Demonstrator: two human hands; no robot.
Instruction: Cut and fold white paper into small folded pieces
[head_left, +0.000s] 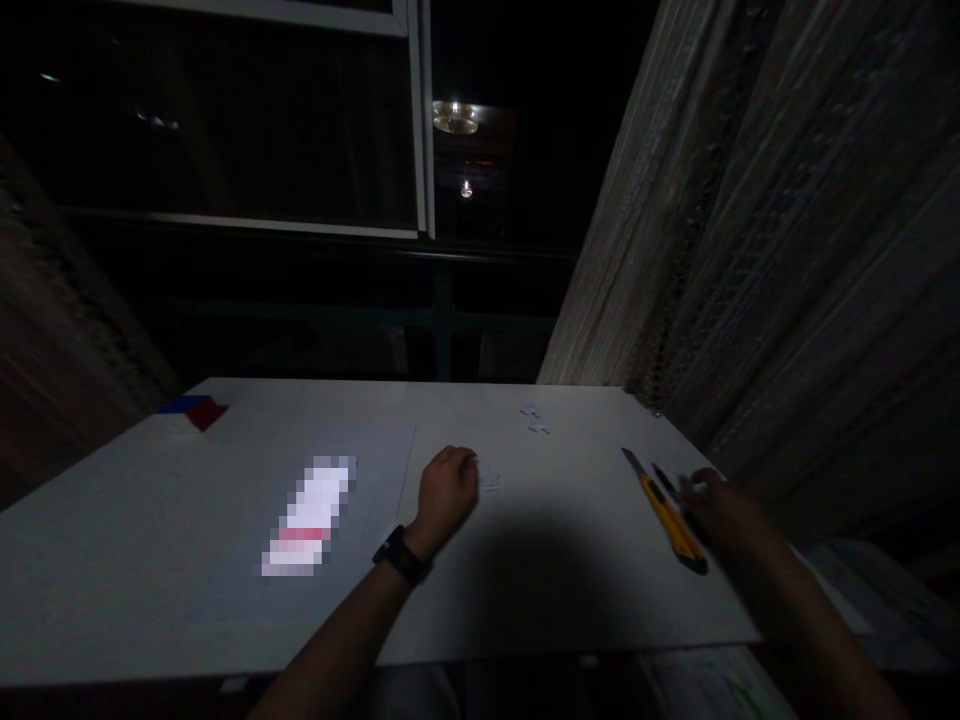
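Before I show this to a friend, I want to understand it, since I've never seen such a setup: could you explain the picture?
There is no machine here, just a person's two bare hands. The one picture comes from a camera worn on the head, looking forward and down.

On the white table lie a pale sheet with a bright, pixelated shape over it, a blue-and-red object, a yellow utility knife and small scraps.

The left hand, with a dark band on its wrist, is beside more scraps. The right hand is near the knife. It is too dim to tell whether either holds anything.
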